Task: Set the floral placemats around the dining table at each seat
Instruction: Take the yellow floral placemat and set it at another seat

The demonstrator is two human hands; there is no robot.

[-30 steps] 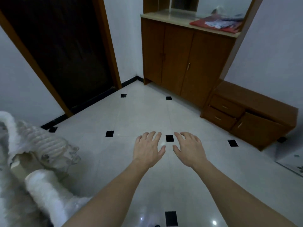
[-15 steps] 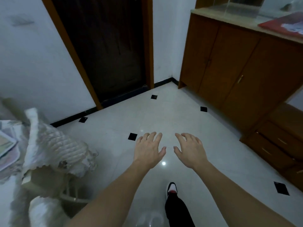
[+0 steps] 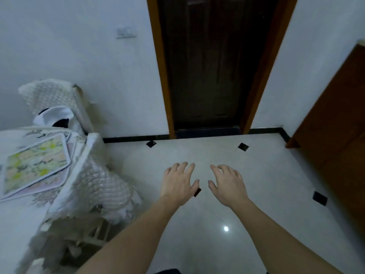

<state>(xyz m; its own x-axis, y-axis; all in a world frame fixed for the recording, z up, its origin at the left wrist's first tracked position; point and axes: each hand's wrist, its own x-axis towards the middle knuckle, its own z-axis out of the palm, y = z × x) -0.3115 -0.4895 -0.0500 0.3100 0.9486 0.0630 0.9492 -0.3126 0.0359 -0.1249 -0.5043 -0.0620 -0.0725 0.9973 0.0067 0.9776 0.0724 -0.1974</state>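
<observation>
Floral pastel rectangular placemats stacked on white-clothed dining table | left hand, right hand: I read fingers loosely spread, holding nothing.

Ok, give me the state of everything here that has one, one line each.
left hand: open, empty, over the floor.
right hand: open, empty, over the floor.
floral placemats: stacked flat on the dining table, not yet set out.
dark door: closed.
quilted chair cover: draped, hanging beside the table.
</observation>
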